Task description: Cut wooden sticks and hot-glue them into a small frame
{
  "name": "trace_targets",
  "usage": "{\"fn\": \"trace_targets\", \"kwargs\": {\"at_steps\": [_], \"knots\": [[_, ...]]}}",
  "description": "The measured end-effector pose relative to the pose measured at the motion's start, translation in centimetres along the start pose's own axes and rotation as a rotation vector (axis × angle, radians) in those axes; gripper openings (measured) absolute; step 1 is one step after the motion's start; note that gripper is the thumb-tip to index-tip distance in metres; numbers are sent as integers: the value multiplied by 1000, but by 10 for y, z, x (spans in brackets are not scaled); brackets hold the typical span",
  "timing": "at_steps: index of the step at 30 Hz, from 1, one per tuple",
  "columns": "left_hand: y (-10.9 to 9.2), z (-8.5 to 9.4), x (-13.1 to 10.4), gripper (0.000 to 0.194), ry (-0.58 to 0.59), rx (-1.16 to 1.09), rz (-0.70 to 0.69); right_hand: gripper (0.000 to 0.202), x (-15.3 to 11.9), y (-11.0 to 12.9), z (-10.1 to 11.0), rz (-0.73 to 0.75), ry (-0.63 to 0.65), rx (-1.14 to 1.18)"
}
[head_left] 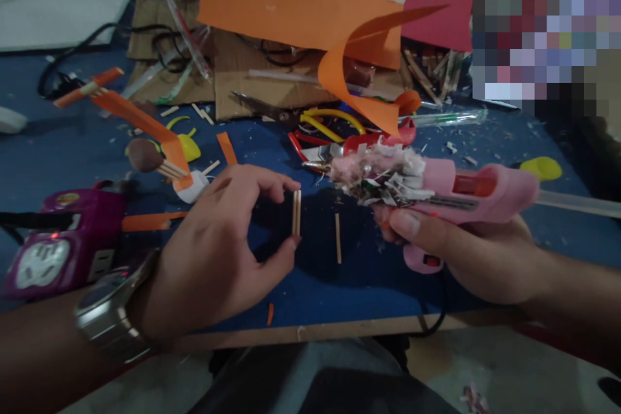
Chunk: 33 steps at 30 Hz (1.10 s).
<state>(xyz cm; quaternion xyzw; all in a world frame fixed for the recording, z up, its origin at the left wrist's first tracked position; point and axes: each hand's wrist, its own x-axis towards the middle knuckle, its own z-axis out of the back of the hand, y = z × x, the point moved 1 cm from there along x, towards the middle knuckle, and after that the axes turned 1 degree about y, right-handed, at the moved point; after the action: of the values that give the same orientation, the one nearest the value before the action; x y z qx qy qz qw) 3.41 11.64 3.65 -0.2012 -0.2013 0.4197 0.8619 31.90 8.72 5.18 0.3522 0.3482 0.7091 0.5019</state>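
Note:
My left hand [228, 239], with a metal watch on its wrist, pinches a pair of short wooden sticks [296, 213] by their ends between thumb and fingers. Right of them, a single wooden stick [338, 238] lies on the blue table [310, 297]. My right hand [466, 246] is wrapped round a pink glue gun [499, 194], whose front is covered in fluff and scraps. Its nozzle points left, above and right of the pair of sticks. Left of my left hand stands an orange paper and stick piece [140, 119] with a brown ball and a white round base.
A purple power socket box [63, 239] sits at the left. Behind are scissors [264, 107], pliers with red handles [320, 150], orange paper sheets [291, 6], cardboard [242, 71] and clear tubes. A yellow piece [542, 168] lies at the right.

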Motion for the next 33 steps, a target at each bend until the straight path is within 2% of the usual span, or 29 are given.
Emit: {"fn": "trace_targets", "kwargs": {"at_steps": [3, 6, 9, 18, 22, 33], "knots": [[0, -1, 0, 23, 17, -4, -15, 13, -1, 0, -1, -79, 6, 65], [0, 0, 0, 26, 8, 21, -62, 25, -2, -3, -3, -235, 77, 150], [1, -1, 1, 32, 0, 49, -100, 38, -2, -5, -5, -338, 88, 196], [5, -3, 1, 35, -28, -3, -101, 49, -4, -4, -4, -377, 83, 191], [6, -4, 2, 34, -30, 5, -113, 46, -1, -5, -6, -406, 84, 209], [7, -3, 2, 36, -6, -79, -40, 44, -3, -3, -6, -421, 94, 205]]}}
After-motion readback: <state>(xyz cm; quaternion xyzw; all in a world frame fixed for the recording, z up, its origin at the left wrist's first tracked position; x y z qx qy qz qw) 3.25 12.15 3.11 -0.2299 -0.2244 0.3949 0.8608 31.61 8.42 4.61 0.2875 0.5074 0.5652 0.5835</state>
